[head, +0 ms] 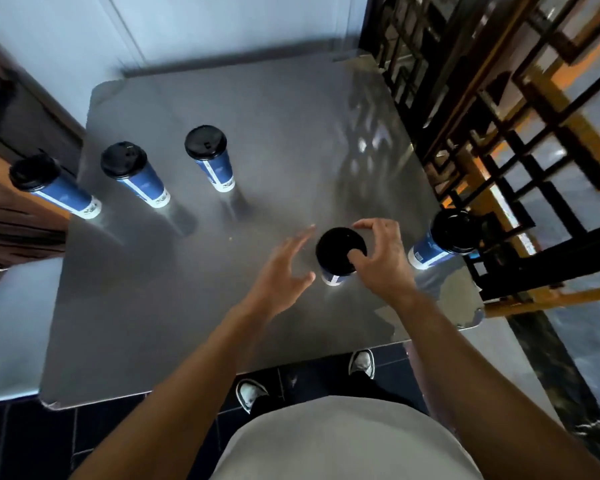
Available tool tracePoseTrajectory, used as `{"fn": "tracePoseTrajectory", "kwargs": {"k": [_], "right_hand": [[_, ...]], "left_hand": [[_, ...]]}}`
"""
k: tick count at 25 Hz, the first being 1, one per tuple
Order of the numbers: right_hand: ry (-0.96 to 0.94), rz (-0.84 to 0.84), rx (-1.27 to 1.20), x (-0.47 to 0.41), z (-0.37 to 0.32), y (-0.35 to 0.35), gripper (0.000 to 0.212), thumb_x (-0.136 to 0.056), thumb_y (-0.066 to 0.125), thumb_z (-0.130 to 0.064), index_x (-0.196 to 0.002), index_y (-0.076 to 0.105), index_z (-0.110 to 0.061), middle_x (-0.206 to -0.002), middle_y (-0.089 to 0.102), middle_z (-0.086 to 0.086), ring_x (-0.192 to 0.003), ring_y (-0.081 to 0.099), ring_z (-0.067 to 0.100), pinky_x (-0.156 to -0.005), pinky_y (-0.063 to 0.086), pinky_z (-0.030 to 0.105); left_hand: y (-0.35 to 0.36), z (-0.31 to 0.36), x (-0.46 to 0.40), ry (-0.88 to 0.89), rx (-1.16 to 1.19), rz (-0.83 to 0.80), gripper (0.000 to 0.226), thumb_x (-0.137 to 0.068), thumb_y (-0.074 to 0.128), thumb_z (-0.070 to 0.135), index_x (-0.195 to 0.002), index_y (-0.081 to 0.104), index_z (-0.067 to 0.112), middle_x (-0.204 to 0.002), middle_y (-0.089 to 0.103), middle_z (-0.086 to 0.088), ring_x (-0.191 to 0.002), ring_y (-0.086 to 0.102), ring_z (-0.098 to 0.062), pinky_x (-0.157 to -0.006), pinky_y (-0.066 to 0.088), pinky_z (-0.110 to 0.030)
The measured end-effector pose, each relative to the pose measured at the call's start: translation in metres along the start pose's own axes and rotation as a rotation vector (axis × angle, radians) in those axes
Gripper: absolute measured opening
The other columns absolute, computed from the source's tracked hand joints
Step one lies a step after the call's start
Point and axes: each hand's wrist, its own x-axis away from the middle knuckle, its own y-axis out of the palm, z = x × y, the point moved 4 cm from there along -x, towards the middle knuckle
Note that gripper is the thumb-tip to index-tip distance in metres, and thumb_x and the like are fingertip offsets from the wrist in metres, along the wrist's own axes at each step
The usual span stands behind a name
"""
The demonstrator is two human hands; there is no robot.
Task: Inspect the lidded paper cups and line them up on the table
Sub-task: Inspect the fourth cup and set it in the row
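my right hand [381, 258] cupped the near cup's black lid [340, 251], thumb on top. left hand [281, 268] spread open beside it, holding nothing. fifth cup [444, 240] just right, three cups [207, 155] lined up far left, lattice screen [499, 109] hard against the table's [274, 116] right edge.

blue cups [215, 168] printed with marks, too blurred to read

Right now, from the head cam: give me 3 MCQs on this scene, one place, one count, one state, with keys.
1. Where is the cup nearest the hands?
A. table's near-right area
B. far-left corner
C. floor

2. How many lidded cups show?
A. three
B. five
C. seven

3. The left hand is:
A. gripping a cup
B. open beside it
C. out of view

Key: 1 A, the nearest cup stands on the steel table between both hands. 2 B, five black lids. 3 B, the left hand has spread fingers; the right hand touches the lid.
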Motion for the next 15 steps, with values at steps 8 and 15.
{"fn": "tracePoseTrajectory", "kwargs": {"k": [8,15], "right_hand": [[-0.307,-0.436,-0.029,-0.011,0.042,-0.007,0.062,-0.074,0.068,-0.018,-0.134,0.054,-0.020,-0.132,0.051,0.007,-0.119,0.053,0.019,-0.104,0.047,0.022],[-0.103,-0.523,-0.357,-0.031,0.029,-0.011,0.049,-0.079,0.068,-0.026,-0.127,0.059,-0.031,-0.118,0.068,0.005,-0.096,0.070,0.018,-0.087,0.060,0.040]], "left_hand": [[0.058,0.035,-0.006,-0.118,0.092,0.126,0.075,-0.072,0.071,0.021,-0.143,0.054,0.036,-0.146,0.052,-0.007,-0.135,0.054,-0.027,-0.110,0.047,-0.053],[0.032,0.044,0.000,-0.229,0.467,0.231,0.057,-0.085,0.081,0.010,-0.132,0.060,0.034,-0.107,0.073,0.000,-0.095,0.073,-0.007,-0.082,0.058,-0.024]]}}
